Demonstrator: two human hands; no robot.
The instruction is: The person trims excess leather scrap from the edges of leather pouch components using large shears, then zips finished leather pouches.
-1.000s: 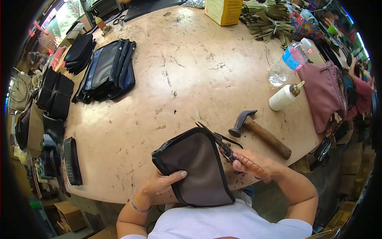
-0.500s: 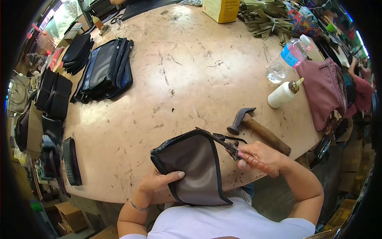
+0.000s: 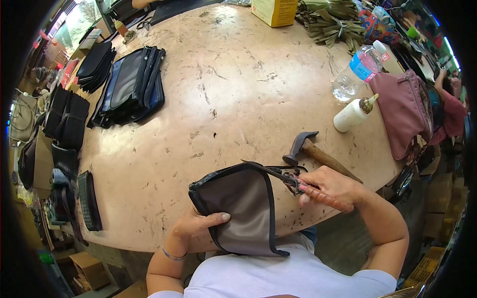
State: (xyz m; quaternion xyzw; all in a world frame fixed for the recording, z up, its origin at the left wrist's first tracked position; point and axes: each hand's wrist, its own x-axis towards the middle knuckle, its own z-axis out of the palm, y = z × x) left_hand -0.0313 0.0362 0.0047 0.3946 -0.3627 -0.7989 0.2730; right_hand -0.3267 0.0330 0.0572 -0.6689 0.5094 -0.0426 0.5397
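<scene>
My left hand [image 3: 198, 224] holds a grey fabric pouch with black edging [image 3: 238, 203] at its lower left side, thumb on top, over the near edge of the round table [image 3: 223, 99]. My right hand [image 3: 333, 186] grips scissors [image 3: 293, 183] with orange-wrapped handles. Their blades reach the pouch's upper right corner, along the black binding. A loose black strip lies by the blades.
A wooden-handled hammer [image 3: 310, 151] lies just beyond my right hand. Farther right stand a white glue bottle [image 3: 352, 115], a water bottle [image 3: 355, 72] and a pink bag [image 3: 405, 111]. Dark bags [image 3: 131, 84] are stacked at the far left; a yellow box [image 3: 272, 11] and green strips [image 3: 330, 25] sit at the back.
My right hand has moved up and to the right with the scissors, whose blades have swung flatter along the pouch's top corner. The left hand and pouch have barely shifted.
</scene>
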